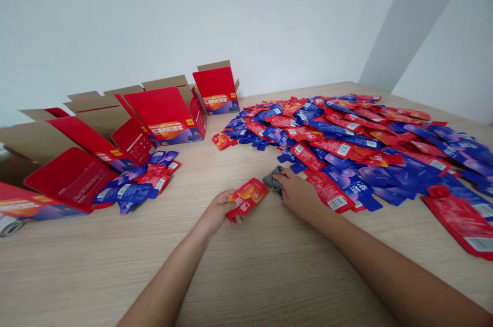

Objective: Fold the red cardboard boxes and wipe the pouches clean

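We see 2 hands at work above 1 pale wooden table [239, 275]. Our left hand [217, 214] is closed on 1 red-and-orange pouch [248, 198], thumb on top and fingertips showing at its lower edge. Our right hand [296, 191] pinches 1 grey cloth [272, 179], bunched just beside the pouch's right end; we cannot tell whether the 2 touch.

To our left we count at least 4 open cardboard boxes, red with blue-and-orange print: 1 far box [217, 91], 1 middle box [165, 116], 1 box behind the small pile [87, 139] and 1 nearest box [69, 178]. Their raised flaps overlap, so more may stand among them. The nearest box is cut off by the left edge, and below it we make out only part of 1 round, pale thing [11, 227], too partial to name.

Beside the boxes lies 1 small pile of red and blue pouches [142, 183], overlapping too much for us to count. Ahead and to our right spreads 1 large heap of red and blue pouches [339, 137]; dozens show, the lower layers are hidden, and the right edge crops some. At its near right side lies 1 red barcoded pouch [460, 222], its bottom corner cut off.
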The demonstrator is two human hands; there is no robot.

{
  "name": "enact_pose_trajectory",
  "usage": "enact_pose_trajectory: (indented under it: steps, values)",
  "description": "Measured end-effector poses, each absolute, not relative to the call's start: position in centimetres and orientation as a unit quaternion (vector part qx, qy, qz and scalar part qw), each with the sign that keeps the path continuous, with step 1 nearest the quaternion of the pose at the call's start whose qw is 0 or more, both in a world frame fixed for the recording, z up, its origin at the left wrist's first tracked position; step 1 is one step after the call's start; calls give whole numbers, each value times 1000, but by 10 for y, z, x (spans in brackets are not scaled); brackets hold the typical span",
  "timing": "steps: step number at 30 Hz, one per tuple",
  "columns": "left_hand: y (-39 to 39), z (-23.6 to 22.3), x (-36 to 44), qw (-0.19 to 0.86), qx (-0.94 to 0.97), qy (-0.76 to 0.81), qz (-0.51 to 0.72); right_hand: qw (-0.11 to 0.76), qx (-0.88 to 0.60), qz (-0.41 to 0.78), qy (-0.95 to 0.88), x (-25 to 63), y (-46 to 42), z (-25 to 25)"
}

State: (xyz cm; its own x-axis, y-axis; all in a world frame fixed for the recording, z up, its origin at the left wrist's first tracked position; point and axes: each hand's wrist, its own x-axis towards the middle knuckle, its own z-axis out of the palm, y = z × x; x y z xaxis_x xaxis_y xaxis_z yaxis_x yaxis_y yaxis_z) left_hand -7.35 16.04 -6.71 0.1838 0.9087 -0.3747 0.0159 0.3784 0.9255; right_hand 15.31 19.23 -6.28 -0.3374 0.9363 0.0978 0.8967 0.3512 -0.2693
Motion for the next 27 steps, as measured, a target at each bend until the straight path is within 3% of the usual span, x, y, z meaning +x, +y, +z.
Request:
enact_pose_trajectory:
  steps: [3, 7, 9, 13, 20, 27]
  values:
    - [167, -57, -91, 588, 380, 549, 456, 130, -566, 81, -810, 157, 194, -64]
    - [181, -42, -121, 448, 280, 532, 662, 137, -572, 96, -803, 156, 191, -64]
    - [187, -40, -132, 431, 246, 523, 693, 143, -575, 98, -800, 155, 191, -64]
    - [214, -52, -138, 468, 268, 556, 632, 150, -568, 104, -803, 155, 193, -65]
    - [318, -75, -123, 184, 487, 734, 435, 185, -560, 143, -795, 150, 198, -62]
    - [400, -68, -105, 158, 528, 761, 342, 210, -565, 172, -779, 147, 204, -61]
